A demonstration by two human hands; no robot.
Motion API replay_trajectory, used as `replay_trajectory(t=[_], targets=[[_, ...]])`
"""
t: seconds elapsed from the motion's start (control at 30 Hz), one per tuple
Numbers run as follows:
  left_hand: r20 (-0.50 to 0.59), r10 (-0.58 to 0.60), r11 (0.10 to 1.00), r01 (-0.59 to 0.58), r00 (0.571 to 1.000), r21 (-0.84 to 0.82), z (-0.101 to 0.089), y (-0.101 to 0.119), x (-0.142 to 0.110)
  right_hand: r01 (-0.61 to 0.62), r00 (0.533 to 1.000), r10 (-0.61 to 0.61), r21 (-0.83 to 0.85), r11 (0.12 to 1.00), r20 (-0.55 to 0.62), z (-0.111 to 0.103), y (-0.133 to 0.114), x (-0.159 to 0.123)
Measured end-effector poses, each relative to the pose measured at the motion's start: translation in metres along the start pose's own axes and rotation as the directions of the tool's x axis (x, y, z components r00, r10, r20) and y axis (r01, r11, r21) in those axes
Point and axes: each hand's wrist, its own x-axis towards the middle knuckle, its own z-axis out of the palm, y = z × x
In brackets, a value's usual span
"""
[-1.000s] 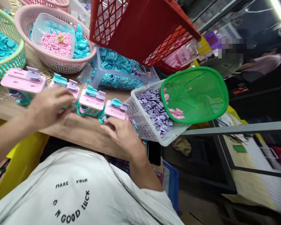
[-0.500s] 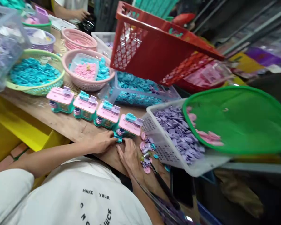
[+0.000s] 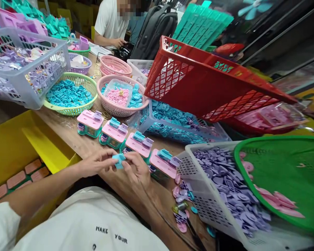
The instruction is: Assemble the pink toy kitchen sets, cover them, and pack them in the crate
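You have a small turquoise piece up in front of you, over the near edge of the wooden table, on the near side of the row of pink-topped toys. The fingers of your left hand are closed on its left side, and your right hand pinches it from the right, thumb and fingers together on it. Your fingertips cover its edges, so its full shape can't be made out, nor whether it is one part or several.

Four toys stand in that row; your hands hide the lower front of the middle ones. The leftmost has only a purple block on its roof, while the other three carry a turquoise and a purple one.

To your right, loose small parts lie beside the white basket of purple pieces. A green basket overlaps that one and runs out of view. A dark cord crosses your right forearm; its lower end is cut off.

Beyond the toys, a red crate hides part of a clear crate of turquoise parts. Left of it sit a pink basket and a yellow-green basket. Farther back is another person, partly cut off by the top edge.
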Motion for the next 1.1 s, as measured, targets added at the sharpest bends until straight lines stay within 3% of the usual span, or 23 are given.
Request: replay_trajectory(t=[0.07,0.13,0.2,0.27,0.3,0.37,0.43,0.5,0.57,0.77,0.9,1.0,1.1], targets=[[-0.14,0.058,0.996,-0.048,0.989,0.072,-0.023,0.022,-0.007,0.047,0.997,-0.05,0.064,0.997,0.058,0.011,-0.015,0.042],[-0.295,0.175,0.966,-0.106,0.939,0.237,-0.052,0.041,-0.006,0.064,0.992,-0.07,0.061,0.996,0.102,0.025,-0.026,0.09],[-0.43,0.344,0.875,-0.119,0.835,0.47,-0.086,0.055,0.001,0.103,0.979,-0.097,-0.026,0.994,0.177,0.041,-0.032,0.141],[-0.494,0.492,0.73,-0.03,0.716,0.683,-0.122,0.062,0.014,0.109,0.96,-0.054,-0.191,0.976,0.273,0.06,-0.032,0.187],[-0.494,0.535,0.661,0.025,0.685,0.75,-0.139,0.064,0.021,0.096,0.949,0.0,-0.289,0.953,0.315,0.068,-0.03,0.205],[-0.456,0.559,0.547,0.104,0.692,0.83,-0.167,0.062,0.034,0.072,0.922,0.118,-0.461,0.884,0.369,0.084,-0.023,0.23],[-0.401,0.525,0.48,0.128,0.751,0.868,-0.185,0.056,0.045,0.056,0.893,0.205,-0.553,0.832,0.399,0.095,-0.015,0.24],[-0.362,0.478,0.463,0.121,0.8,0.878,-0.193,0.05,0.051,0.041,0.873,0.244,-0.561,0.827,0.423,0.101,-0.007,0.24],[-0.343,0.455,0.476,0.101,0.822,0.874,-0.196,0.045,0.054,0.032,0.861,0.25,-0.539,0.842,0.443,0.102,-0.001,0.237],[-0.378,0.482,0.513,0.096,0.791,0.853,-0.198,0.036,0.051,0.13,0.897,0.167,-0.604,0.786,0.41,0.105,0.001,0.233],[-0.393,0.483,0.517,0.108,0.783,0.849,-0.194,0.029,0.046,0.159,0.893,0.154,-0.618,0.77,0.422,0.108,-0.003,0.23],[-0.428,0.472,0.549,0.123,0.771,0.827,-0.192,0.029,0.045,0.132,0.893,0.163,-0.589,0.797,0.42,0.107,-0.003,0.23],[-0.47,0.391,0.653,0.121,0.791,0.747,-0.194,0.033,0.048,0.076,0.874,0.176,-0.486,0.871,0.452,0.105,0.003,0.234]])
